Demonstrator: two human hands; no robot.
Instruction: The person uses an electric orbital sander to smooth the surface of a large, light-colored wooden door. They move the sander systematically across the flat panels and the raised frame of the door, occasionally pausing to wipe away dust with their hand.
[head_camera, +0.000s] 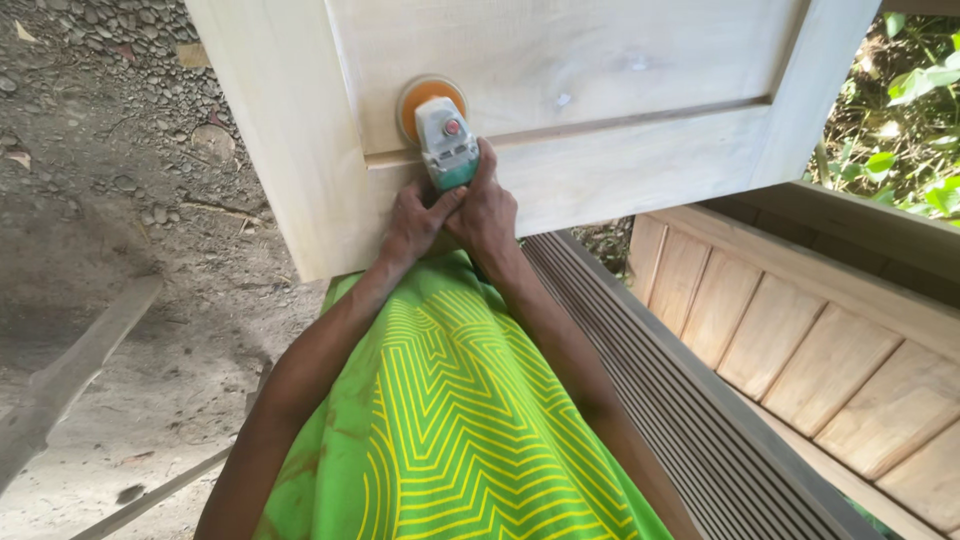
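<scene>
Sander (446, 140) lies straight ahead of both hands, long axis running away from the body, disc (428, 95) flat on the pale door panel (560, 60) at its lower-left corner by the groove. L hand (415, 222) & R hand (487, 210) are pressed together, clamped on the rear grip; R reaches slightly further up. Stacked slatted panels (800, 350) to the right, gravel ground (110, 200) on the left.

sander (447, 150): pale grey body, teal rear, small red button
sanding disc (424, 94): orange, pale rim
door panel (600, 120): pale cream bare wood, faint grain
shirt (450, 420): bright green, yellow zigzag and curved line pattern
slatted frame (830, 360): light tan wood
ground (100, 200): grey-brown dirt, pebbles
</scene>
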